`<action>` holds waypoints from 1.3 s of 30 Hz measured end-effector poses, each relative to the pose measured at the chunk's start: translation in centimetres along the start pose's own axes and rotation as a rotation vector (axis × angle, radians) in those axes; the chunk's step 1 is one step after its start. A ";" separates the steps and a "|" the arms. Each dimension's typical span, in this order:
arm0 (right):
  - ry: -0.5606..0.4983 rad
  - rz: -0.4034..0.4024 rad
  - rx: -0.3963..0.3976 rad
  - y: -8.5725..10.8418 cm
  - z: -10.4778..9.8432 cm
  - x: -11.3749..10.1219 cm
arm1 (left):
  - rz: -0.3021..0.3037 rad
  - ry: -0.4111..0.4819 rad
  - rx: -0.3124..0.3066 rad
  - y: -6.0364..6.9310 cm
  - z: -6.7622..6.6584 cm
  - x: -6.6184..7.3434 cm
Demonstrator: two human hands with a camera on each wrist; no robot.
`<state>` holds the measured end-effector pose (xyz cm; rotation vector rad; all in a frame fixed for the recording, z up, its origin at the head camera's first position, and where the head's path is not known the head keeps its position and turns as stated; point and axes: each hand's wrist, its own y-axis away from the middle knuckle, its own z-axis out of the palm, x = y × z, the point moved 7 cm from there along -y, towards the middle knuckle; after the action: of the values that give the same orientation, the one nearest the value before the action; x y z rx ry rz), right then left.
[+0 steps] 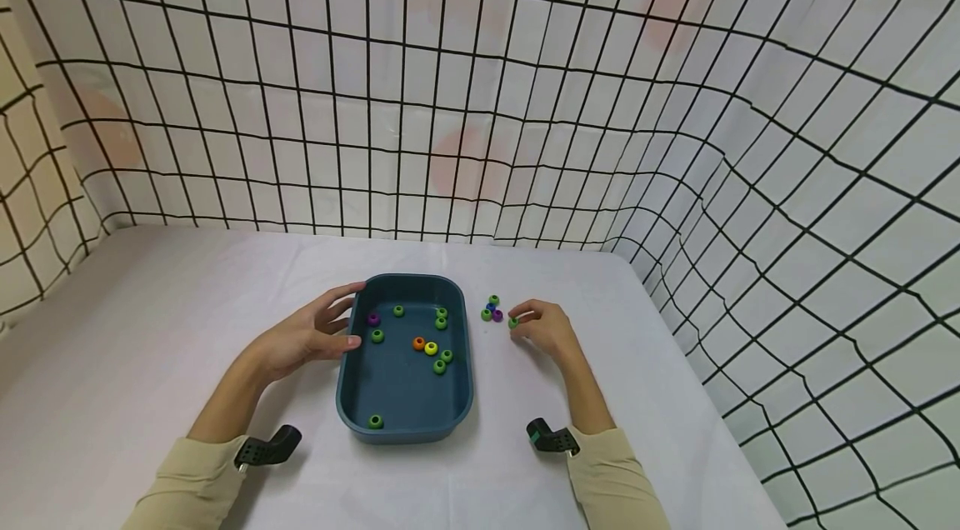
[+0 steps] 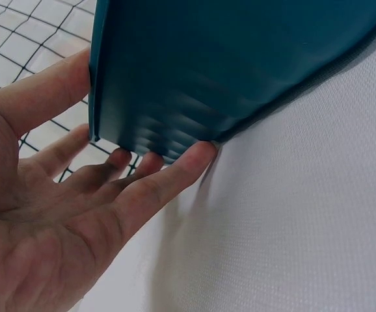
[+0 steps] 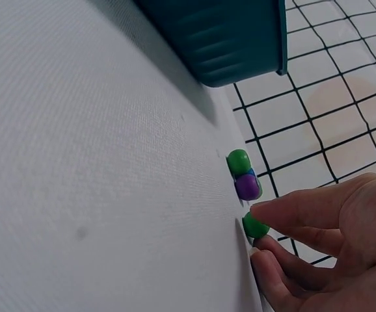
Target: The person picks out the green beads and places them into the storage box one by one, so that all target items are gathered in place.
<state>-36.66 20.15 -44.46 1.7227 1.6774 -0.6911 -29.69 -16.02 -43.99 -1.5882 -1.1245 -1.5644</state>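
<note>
A dark blue-green plastic tray (image 1: 405, 397) stands on the white cloth, with several green beads (image 1: 377, 336), a purple bead (image 1: 373, 319), an orange bead (image 1: 418, 343) and a yellow bead (image 1: 431, 348) inside. My left hand (image 1: 303, 338) rests against the tray's left side, its fingers extended and its thumb at the rim. To the right of the tray, my right hand (image 1: 546, 328) pinches a green bead (image 3: 255, 225) at the cloth between thumb and fingertip. Just left of it sits a small cluster of beads: purple (image 1: 497, 315), blue (image 1: 491, 307) and green (image 1: 486, 315).
White cloth (image 1: 510, 463) covers the table. Black netting (image 1: 420, 122) over pale fabric rises behind it and along both sides. A small black camera (image 1: 270, 447) is strapped to the left wrist, another (image 1: 551, 436) to the right.
</note>
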 end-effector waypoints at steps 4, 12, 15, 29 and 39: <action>0.007 0.001 0.009 0.1 -0.1 -0.1 | 0.000 0.002 -0.002 0.0 0.0 0.0; 0.007 -0.004 0.019 0.1 0.1 -0.1 | -0.002 0.004 0.001 0.0 0.0 0.0; 0.007 -0.013 0.020 0.0 0.1 -0.2 | -0.004 0.003 0.004 0.0 0.0 0.0; -0.020 -0.019 0.054 -0.1 0.1 -0.3 | -0.010 -0.002 0.007 0.1 0.0 0.0; -0.098 -0.045 0.082 0.8 -0.3 -2.3 | -0.008 -0.004 0.015 0.0 0.0 0.1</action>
<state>-35.98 18.82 -42.44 1.6832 1.6451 -0.8617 -29.66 -16.00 -43.90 -1.5800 -1.1437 -1.5548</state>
